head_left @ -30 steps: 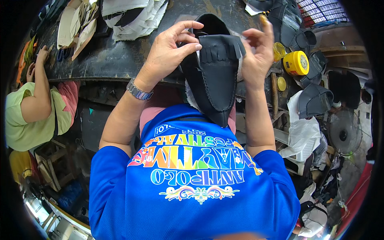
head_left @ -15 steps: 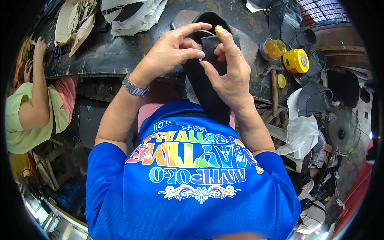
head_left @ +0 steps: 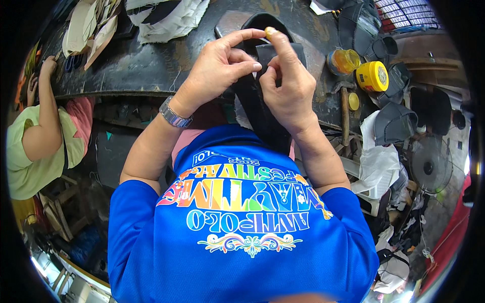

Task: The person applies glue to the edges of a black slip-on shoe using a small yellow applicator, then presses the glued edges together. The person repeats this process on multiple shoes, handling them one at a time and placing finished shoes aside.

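My left hand (head_left: 217, 65) is over the black piece, its index finger stretched toward my right index fingertip. Its thumb lies beside the curled fingers, near a small white sliver (head_left: 254, 74). My right hand (head_left: 293, 83) has thumb and curled fingers pressed together; what they pinch is too small to name. Yellow paste (head_left: 271, 32) coats its raised index fingertip. Under both hands, a long black leather-like piece (head_left: 252, 103) runs from the table's edge down to my lap. A curved black rim (head_left: 265, 19) shows behind my fingers, partly hidden.
On the dark worktable (head_left: 131, 76) are a yellow tub (head_left: 372, 77), a jar of amber paste (head_left: 343, 61) and a hammer (head_left: 345, 113). White cloth pieces (head_left: 172, 22) and beige cutouts (head_left: 83, 28) lie at far left. A co-worker's arm (head_left: 43, 116) is left; a fan (head_left: 429, 166) stands right.
My right thumb has drawn back from the white sliver and closed against the curled fingers. The paste-coated right index fingertip has moved left to meet my left index fingertip.
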